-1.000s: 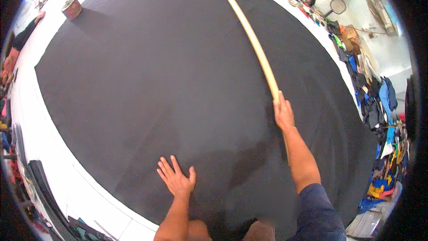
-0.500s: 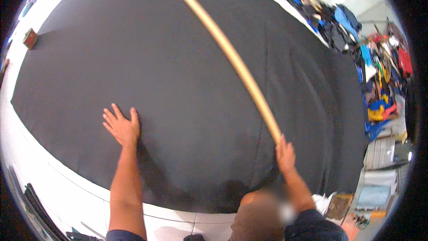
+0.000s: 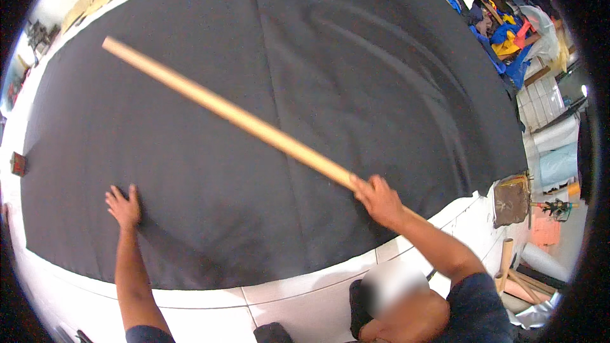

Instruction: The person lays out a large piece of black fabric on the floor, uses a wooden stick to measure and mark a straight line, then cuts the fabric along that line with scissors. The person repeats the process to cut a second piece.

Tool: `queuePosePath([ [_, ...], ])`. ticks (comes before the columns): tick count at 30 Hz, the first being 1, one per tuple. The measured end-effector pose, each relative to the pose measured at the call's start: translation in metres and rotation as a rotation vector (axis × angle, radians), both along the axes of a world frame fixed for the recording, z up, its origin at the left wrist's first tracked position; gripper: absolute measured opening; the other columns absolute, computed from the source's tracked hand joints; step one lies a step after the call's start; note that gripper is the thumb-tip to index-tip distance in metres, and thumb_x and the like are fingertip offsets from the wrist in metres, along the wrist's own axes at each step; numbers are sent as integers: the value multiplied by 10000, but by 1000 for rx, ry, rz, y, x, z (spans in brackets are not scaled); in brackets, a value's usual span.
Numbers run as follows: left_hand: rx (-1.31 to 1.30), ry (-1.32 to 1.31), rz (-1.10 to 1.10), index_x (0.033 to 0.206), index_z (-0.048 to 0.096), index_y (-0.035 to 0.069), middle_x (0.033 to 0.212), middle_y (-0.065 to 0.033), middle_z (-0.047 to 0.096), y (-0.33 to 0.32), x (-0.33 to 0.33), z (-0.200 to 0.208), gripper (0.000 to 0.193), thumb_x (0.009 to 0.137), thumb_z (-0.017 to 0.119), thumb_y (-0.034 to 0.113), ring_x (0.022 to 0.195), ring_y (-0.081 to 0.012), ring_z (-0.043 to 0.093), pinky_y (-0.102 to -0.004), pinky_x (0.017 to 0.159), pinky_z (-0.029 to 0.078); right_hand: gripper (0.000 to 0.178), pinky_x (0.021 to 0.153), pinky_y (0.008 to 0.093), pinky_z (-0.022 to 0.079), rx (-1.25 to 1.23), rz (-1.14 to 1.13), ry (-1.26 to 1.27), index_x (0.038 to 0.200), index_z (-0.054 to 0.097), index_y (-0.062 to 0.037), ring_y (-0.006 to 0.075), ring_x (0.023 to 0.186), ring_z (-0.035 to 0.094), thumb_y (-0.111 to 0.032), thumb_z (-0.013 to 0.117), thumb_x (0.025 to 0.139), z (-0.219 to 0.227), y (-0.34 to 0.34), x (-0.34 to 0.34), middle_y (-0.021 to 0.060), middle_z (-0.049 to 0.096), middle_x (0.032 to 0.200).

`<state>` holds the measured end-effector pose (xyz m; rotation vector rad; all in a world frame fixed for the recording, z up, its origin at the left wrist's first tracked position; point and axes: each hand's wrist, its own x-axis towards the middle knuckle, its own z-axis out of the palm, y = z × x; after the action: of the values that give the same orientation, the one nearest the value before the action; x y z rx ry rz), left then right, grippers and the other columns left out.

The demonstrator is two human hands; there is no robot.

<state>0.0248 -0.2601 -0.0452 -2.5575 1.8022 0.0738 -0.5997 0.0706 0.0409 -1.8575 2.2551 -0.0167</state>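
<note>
A large sheet of black fabric (image 3: pixel 203 184) lies spread over a white tiled surface, with soft folds toward its right side. My right hand (image 3: pixel 379 202) is closed round the near end of a long pale wooden stick (image 3: pixel 254 126). From that grip the stick slants across the cloth to the far left; whether it touches the cloth along its length I cannot tell. On the left part of the fabric my left hand (image 3: pixel 124 207) rests palm down, fingers spread, holding nothing.
A small reddish block (image 3: pixel 18 164) sits at the fabric's left edge, and a brown block (image 3: pixel 511 200) at its right corner. Heaped colourful cloth scraps (image 3: pixel 502 32) border the far right. Cardboard tubes (image 3: pixel 506 257) stand lower right. A blurred shape (image 3: pixel 406 298) fills the bottom.
The view has turned to the right. Over the cloth, the stick's far end has swung to the left, with my right hand still gripping it. My left hand stays spread on the fabric.
</note>
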Motion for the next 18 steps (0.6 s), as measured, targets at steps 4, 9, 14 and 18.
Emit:
queuePosePath([
  [4, -57, 42, -388, 1568, 247, 18, 1622, -299, 162, 121, -125, -7, 818, 971, 541, 494, 1508, -474, 128, -588, 1213, 104, 483, 717, 492, 555, -66, -47, 70, 1461, 474, -377, 362, 942, 603, -391, 575, 988, -21, 81, -35, 155, 549, 1029],
  [9, 125, 189, -758, 1551, 291, 7, 1616, -312, 163, 262, -249, 31, 839, 933, 589, 491, 1512, -475, 114, -608, 1210, 63, 479, 753, 526, 546, -157, -339, 189, 1477, 458, -361, 387, 904, 613, -379, 543, 1005, -39, 91, -108, 171, 560, 1029],
  [14, 219, 234, -873, 1567, 291, 57, 1637, -272, 132, 350, -310, 36, 816, 965, 475, 576, 1523, -448, 94, -600, 1214, 42, 525, 812, 544, 534, -185, -592, 127, 1548, 351, -287, 439, 964, 634, -378, 464, 1044, -30, 34, -195, 235, 589, 1073],
  [18, 192, 165, -1041, 1569, 298, 83, 1646, -259, 118, 378, -328, 23, 800, 960, 499, 561, 1524, -455, 82, -610, 1212, 29, 548, 844, 550, 524, -250, -679, -23, 1561, 326, -220, 460, 1003, 636, -385, 442, 1051, -19, 3, -207, 263, 620, 1092],
])
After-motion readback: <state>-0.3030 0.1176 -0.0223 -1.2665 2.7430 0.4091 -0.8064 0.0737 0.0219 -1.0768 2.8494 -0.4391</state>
